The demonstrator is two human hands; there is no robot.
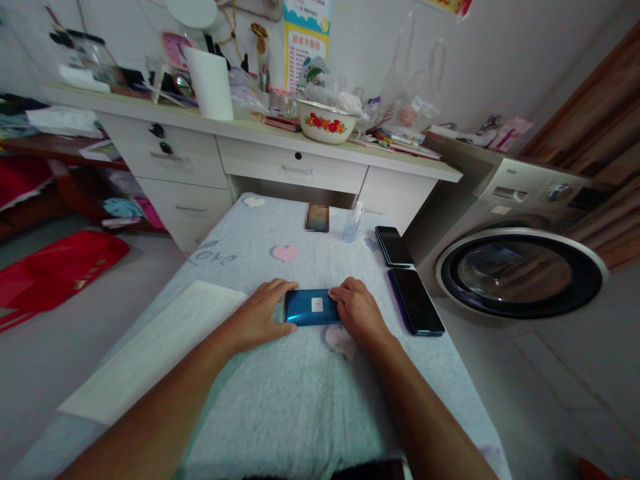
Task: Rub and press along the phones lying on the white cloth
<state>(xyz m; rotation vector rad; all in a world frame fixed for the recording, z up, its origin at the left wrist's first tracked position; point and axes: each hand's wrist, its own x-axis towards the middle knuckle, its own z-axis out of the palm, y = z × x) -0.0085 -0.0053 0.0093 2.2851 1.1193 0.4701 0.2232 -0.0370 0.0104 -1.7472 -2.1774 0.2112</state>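
A blue smartphone (305, 308) lies back up on the cloth-covered table, with a small white label on its back. My left hand (263, 313) grips its left end, thumb on the near edge and fingers on the far edge. At the phone's right end my right hand (359, 312) has its fingers closed on a small orange-tan pad (333, 295), pressed against the back. Most of the pad is hidden under the fingers. A clear spray bottle (352, 225) stands beyond the hands. Two dark phones, a smaller one (394, 247) and a larger one (416, 301), lie to the right.
A long whitish sheet (160, 350) lies on the table's left. A small pixelated item (317, 218) sits at the far end. Behind is a cluttered counter with a flowered bowl (327, 123). A washing machine (520, 233) stands right; a red bag (60, 267) lies left on the floor.
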